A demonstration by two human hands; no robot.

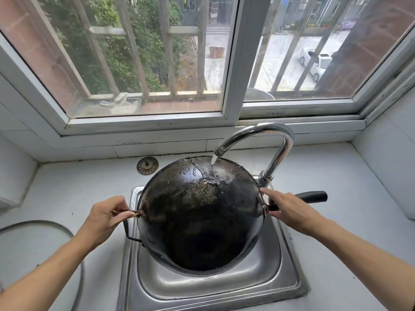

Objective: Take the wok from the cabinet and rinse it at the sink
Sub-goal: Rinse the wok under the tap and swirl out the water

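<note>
A black wok (199, 216) is held upside down and tilted over the steel sink (287, 279), its sooty underside facing me. Water runs from the curved chrome faucet (278, 144) onto the upper part of that underside. My left hand (105, 218) pinches the small wire loop handle on the wok's left rim. My right hand (289, 209) holds the base of the long black handle (314, 196), which sticks out to the right, with the index finger stretched along the rim.
A round sink strainer (147, 165) lies on the counter behind the sink. A glass lid (40, 248) rests on the counter at the left. A barred window stands right behind the faucet, and a white wall closes in the right side.
</note>
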